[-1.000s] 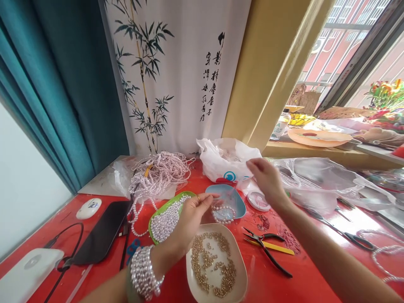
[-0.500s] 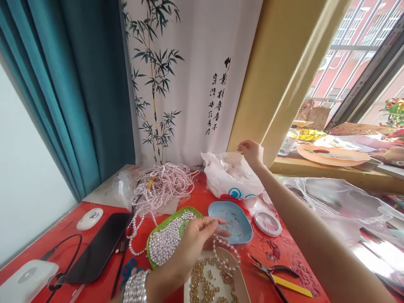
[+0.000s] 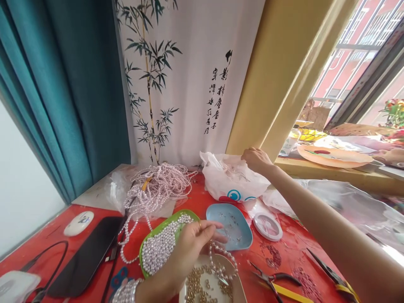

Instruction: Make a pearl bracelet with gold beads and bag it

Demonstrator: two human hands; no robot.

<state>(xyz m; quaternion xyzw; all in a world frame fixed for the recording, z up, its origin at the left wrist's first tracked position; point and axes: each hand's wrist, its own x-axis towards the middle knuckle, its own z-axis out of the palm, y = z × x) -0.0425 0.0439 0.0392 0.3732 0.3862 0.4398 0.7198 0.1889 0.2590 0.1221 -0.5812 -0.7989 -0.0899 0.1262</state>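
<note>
My left hand (image 3: 197,240) is over the trays at centre front, thumb and fingers closed on a short string of pearl beads (image 3: 234,269). The string hangs in a loop above a cream tray (image 3: 241,290) of gold beads. At the left hand's wrist is a pearl bracelet (image 3: 126,291). My right hand (image 3: 257,160) reaches far forward to the right rim of a white plastic bag (image 3: 217,185). Its fingers are curled and their tips are hidden, so what they hold cannot be made out. Beside the left hand are a green tray (image 3: 142,252) of pearl beads and a blue tray (image 3: 248,237) with small bits.
Long pearl strands (image 3: 160,185) lie heaped at the back left. A black phone (image 3: 85,259) and a white case (image 3: 78,223) are left. To the right are a round lid (image 3: 268,227), pliers (image 3: 273,277), a second pair of pliers (image 3: 328,267) and plastic sheeting (image 3: 356,206).
My right hand has lowered slightly and moved right, from above the bag to its rim. The left hand still holds the bead string. The view has shifted a little, showing the second pliers.
</note>
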